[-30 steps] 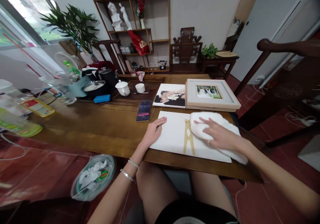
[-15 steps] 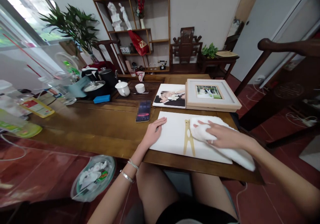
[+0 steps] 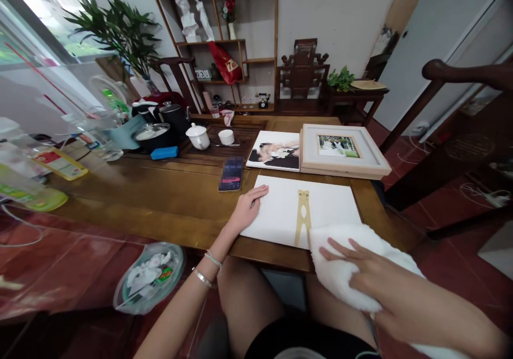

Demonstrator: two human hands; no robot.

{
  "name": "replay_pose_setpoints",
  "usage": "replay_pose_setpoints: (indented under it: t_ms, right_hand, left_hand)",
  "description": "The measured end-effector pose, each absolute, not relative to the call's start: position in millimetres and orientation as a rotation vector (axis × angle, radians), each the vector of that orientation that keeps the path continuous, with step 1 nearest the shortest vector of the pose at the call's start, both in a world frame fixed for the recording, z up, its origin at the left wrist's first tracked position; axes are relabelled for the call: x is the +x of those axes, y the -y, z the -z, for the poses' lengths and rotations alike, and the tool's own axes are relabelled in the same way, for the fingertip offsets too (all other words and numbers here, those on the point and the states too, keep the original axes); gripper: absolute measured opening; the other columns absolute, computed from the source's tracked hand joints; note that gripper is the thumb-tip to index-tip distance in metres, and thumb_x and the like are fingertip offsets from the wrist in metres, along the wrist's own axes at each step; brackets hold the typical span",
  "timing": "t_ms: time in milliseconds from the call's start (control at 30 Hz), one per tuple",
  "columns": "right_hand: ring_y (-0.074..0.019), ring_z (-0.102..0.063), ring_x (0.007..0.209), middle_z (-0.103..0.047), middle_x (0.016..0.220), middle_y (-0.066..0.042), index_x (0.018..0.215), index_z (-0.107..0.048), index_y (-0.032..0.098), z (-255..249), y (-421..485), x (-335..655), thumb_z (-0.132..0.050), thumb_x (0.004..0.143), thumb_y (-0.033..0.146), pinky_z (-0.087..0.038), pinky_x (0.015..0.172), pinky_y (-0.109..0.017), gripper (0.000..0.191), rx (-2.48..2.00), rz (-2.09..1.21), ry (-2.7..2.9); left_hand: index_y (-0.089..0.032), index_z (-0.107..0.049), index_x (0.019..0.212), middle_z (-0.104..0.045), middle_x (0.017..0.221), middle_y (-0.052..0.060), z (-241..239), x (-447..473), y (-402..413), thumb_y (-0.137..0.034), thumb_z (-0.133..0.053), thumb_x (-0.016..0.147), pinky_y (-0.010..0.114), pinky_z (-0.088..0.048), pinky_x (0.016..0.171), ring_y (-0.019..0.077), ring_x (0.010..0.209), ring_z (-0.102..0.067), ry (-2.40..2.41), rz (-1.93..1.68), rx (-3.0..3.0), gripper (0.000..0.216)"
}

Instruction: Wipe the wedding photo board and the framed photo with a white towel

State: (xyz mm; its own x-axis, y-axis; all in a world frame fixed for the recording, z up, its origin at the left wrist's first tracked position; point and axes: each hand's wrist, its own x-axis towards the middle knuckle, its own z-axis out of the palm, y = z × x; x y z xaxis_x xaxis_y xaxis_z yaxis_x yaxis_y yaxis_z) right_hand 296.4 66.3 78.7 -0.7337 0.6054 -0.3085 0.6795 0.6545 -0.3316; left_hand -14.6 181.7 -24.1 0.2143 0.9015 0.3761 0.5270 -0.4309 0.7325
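Note:
A white board (image 3: pixel 280 212) with a gold stand strip (image 3: pixel 303 217) lies face down at the near edge of the wooden table (image 3: pixel 160 193). My left hand (image 3: pixel 245 210) rests flat on the board's left edge, fingers stretched out. My right hand (image 3: pixel 360 271) lies on a white towel (image 3: pixel 340 263) with fingers spread, at the board's near right corner and partly past the table edge.
Behind the board lie a photo print (image 3: pixel 274 150), a framed picture (image 3: pixel 340 148) and a phone (image 3: pixel 231 173). A tea tray with pot (image 3: pixel 197 136), cup (image 3: pixel 226 136) and kettles stands farther back. Bottles crowd the left. A lined bin (image 3: pixel 150 276) stands on the floor; a chair (image 3: pixel 460 108) at right.
My right hand has dragged the towel from the board's far right part toward me to its near right corner. The left hand has stayed put.

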Motion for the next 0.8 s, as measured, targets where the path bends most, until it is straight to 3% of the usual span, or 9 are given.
replay_pose_setpoints:
  t_ms: [100, 200, 300, 500, 600, 700, 800]
  right_hand:
    - [-0.0310, -0.026, 0.138, -0.049, 0.140, -0.005, 0.076, -0.062, 0.025, -78, -76, 302, -0.053, 0.060, 0.012, -0.031, 0.109, -0.047, 0.022, 1.102, 0.664, -2.631]
    - [-0.0341, -0.036, 0.133, -0.065, 0.115, -0.014, 0.082, -0.061, 0.022, -67, -118, 308, -0.053, 0.071, 0.023, -0.043, 0.097, -0.044, 0.013, 1.223, 0.590, -2.610]
    - [-0.0372, -0.047, 0.123, -0.066, 0.102, -0.017, 0.086, -0.060, 0.019, -55, -169, 307, -0.048, 0.080, 0.033, -0.045, 0.090, -0.044, 0.019, 1.337, 0.421, -2.683]
    - [-0.0372, -0.055, 0.109, -0.066, 0.100, -0.018, 0.086, -0.059, 0.016, -48, -212, 288, -0.044, 0.083, 0.028, -0.042, 0.090, -0.048, 0.019, 1.409, 0.345, -2.750]
    - [-0.0361, -0.046, 0.123, -0.061, 0.118, -0.019, 0.087, -0.059, 0.015, -49, -189, 282, -0.046, 0.081, 0.023, -0.033, 0.102, -0.047, 0.017, 1.363, 0.364, -2.767]
    - [-0.0347, -0.027, 0.137, -0.040, 0.145, -0.017, 0.090, -0.060, 0.015, -55, -148, 280, -0.050, 0.074, 0.016, -0.026, 0.108, -0.045, 0.019, 1.261, 0.490, -2.738]
    - [-0.0329, -0.019, 0.140, -0.036, 0.148, -0.015, 0.088, -0.060, 0.016, -66, -111, 283, -0.050, 0.069, 0.011, -0.026, 0.109, -0.043, 0.022, 1.152, 0.642, -2.664]
  left_hand:
    - [-0.016, -0.068, 0.111, -0.064, 0.125, 0.006, 24, -15, -181, -0.007, -0.040, 0.081, 0.040, -0.036, 0.112, 0.0183, 0.124, -0.054, -1.330, -1.101, 2.053, 0.043]
    - [-0.015, -0.068, 0.112, -0.064, 0.125, 0.007, 23, -15, -181, -0.007, -0.039, 0.081, 0.040, -0.037, 0.112, 0.0186, 0.123, -0.054, -1.336, -1.097, 2.056, 0.043]
    - [-0.016, -0.068, 0.111, -0.064, 0.124, 0.006, 22, -15, -181, -0.007, -0.040, 0.081, 0.040, -0.037, 0.112, 0.0181, 0.123, -0.055, -1.330, -1.100, 2.055, 0.043]
    - [-0.016, -0.069, 0.110, -0.065, 0.123, 0.006, 23, -15, -182, -0.007, -0.040, 0.081, 0.040, -0.037, 0.112, 0.0182, 0.123, -0.055, -1.327, -1.104, 2.052, 0.043]
    - [-0.015, -0.069, 0.111, -0.065, 0.124, 0.007, 22, -15, -181, -0.007, -0.039, 0.081, 0.041, -0.037, 0.112, 0.0186, 0.123, -0.055, -1.330, -1.094, 2.064, 0.043]
    - [-0.014, -0.068, 0.112, -0.064, 0.124, 0.008, 21, -14, -180, -0.007, -0.038, 0.082, 0.040, -0.037, 0.112, 0.0187, 0.124, -0.054, -1.333, -1.085, 2.067, 0.043]
    - [-0.010, -0.067, 0.113, -0.063, 0.125, 0.010, 21, -14, -180, -0.007, -0.038, 0.082, 0.041, -0.036, 0.112, 0.0196, 0.124, -0.054, -1.332, -1.073, 2.069, 0.043]
